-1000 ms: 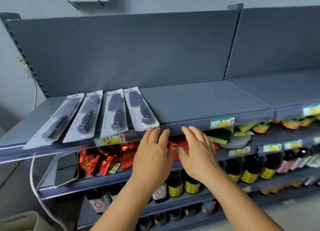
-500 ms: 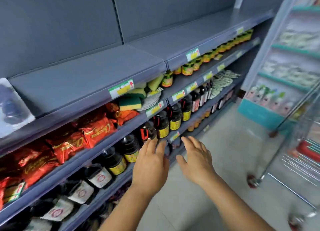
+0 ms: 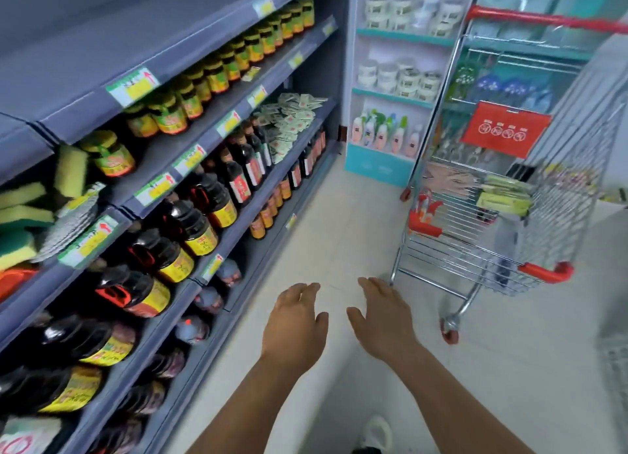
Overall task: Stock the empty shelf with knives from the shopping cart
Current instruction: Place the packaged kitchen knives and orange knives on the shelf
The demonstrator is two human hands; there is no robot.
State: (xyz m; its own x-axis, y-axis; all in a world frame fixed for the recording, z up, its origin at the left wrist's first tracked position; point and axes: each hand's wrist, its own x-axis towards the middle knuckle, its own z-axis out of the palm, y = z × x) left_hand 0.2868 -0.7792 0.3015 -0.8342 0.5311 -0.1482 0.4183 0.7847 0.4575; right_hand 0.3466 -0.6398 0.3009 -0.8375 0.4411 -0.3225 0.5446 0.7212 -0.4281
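Held both hands empty over the floor, left hand (image 3: 295, 331) and right hand (image 3: 385, 321) each with grip spread, fingers relaxed. Stood well apart from the cart (image 3: 503, 222) at right. Knives: not made out among the blurred goods in the cart. Top shelf (image 3: 102, 39) bare at left. Best, probably: reach in from above, take 1 pack by its edge, flat.

- I see bright, even indoor light, with no hard shadows on the pale floor (image 3: 339, 215)
- Motion blur smears the shopping cart (image 3: 492, 215) and the price tags on the shelves (image 3: 190, 42)
- Wide-angle distortion bends the shelves at the left edge
- Dark bottles (image 3: 183, 222) carry small glare spots
- My two forearms look reasonably sharp
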